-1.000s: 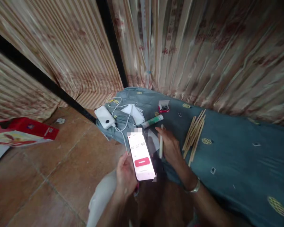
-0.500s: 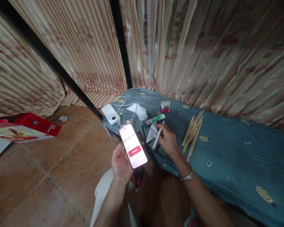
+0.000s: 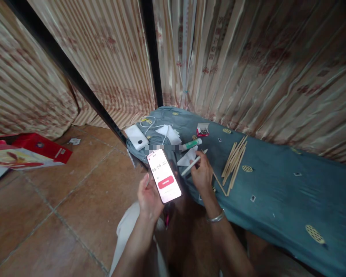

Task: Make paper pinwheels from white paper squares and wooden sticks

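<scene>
My left hand (image 3: pixel 150 200) holds a smartphone (image 3: pixel 169 188) with its lit screen facing up. The screen shows a zeroed timer and a red button. My right hand (image 3: pixel 202 173) has its fingers closed round a slim white pen (image 3: pixel 188 168), which slants across the front of the cloth. A white paper triangle (image 3: pixel 187 157) lies just behind the pen, partly covered by my fingers. Beyond it rests a white-and-green tube (image 3: pixel 192 144). To the right of my right hand is a bunch of thin wooden sticks (image 3: pixel 233 163).
A grey-green cloth (image 3: pixel 272 192) covers the low surface. On it are a white power bank (image 3: pixel 135 135) with a cable, several paper pieces (image 3: pixel 173 135) and a small red box (image 3: pixel 202 132) of metal bits. A black pole (image 3: pixel 152 54) rises behind; a red carton (image 3: pixel 42 148) lies on the tiles.
The pen has swung to a flatter slant as my right hand turned and shifted slightly left. My left hand still holds the phone. The whole view has shifted slightly.
</scene>
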Action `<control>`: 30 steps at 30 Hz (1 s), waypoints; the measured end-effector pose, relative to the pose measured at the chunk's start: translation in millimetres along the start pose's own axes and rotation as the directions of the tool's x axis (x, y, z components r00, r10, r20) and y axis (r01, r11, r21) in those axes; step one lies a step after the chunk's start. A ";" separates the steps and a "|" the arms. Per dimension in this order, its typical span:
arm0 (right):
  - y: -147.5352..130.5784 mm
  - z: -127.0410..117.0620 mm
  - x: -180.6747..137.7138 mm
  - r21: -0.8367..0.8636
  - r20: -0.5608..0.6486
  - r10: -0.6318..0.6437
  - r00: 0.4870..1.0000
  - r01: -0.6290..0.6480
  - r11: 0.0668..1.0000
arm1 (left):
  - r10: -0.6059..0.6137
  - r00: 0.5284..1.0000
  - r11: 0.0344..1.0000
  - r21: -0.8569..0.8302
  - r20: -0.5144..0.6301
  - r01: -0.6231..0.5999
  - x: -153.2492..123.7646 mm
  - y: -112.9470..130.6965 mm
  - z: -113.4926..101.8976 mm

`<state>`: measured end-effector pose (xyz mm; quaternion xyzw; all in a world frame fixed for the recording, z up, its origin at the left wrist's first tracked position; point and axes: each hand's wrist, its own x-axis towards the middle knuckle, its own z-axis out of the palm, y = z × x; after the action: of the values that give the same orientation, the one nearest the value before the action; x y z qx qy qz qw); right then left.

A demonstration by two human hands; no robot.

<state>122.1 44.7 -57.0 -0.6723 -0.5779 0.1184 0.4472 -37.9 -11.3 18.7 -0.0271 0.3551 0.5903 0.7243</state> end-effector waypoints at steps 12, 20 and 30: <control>4.9 -8.3 -3.9 -0.090 -0.019 -0.169 0.985 0.167 0.982 | 0.001 1.000 1.000 0.006 -0.013 -0.001 0.6 0.6 -1.2; -17.0 -10.6 2.9 0.079 0.150 -0.206 0.967 0.196 0.977 | 0.001 1.000 1.000 0.027 -0.001 -0.001 -0.6 0.2 -2.9; 16.4 -4.4 19.9 0.548 0.411 0.017 0.911 -0.261 0.795 | -0.007 1.000 1.000 0.020 -0.018 0.007 -2.1 1.3 -0.5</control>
<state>142.2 61.3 -59.5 -0.5039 -0.5362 0.4554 0.5012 -39.4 -12.9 20.0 -0.0263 0.3674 0.5840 0.7234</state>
